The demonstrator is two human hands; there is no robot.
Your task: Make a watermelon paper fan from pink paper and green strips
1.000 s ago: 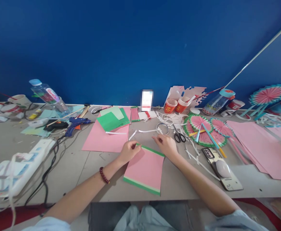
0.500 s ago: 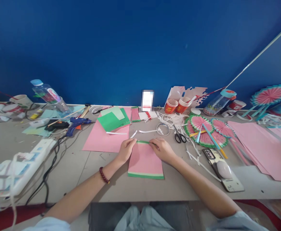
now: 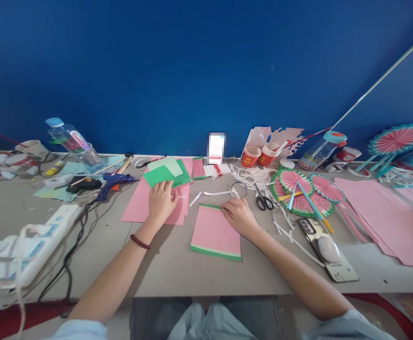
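A pink sheet of paper (image 3: 215, 231) with green bands along its top and bottom edges lies in front of me, slightly turned. At its upper right corner, my right hand (image 3: 240, 218) is closed on the green-edged border, fingertips at the fold. My left hand (image 3: 162, 202) is over the stacked papers to the left, fingers stretched out and thumb apart. Its fingertips touch the lower edge of the green paper (image 3: 156, 175), which rests on larger pink paper (image 3: 135, 208). A narrow white strip (image 3: 181, 196) lies just right of the left thumb.
Black scissors (image 3: 265, 203) and tangled white strips (image 3: 256, 175) lie right of centre, near watermelon paper fans (image 3: 303, 198). A phone (image 3: 328, 250) is farther right. On the left are a blue glue gun (image 3: 110, 185) and a power strip (image 3: 50, 241). Paper cups (image 3: 251, 156) stand behind.
My left hand has left the top edge of the pink sheet and moved left and up to the green paper. The sheet has rotated slightly; my right hand stays at its corner.
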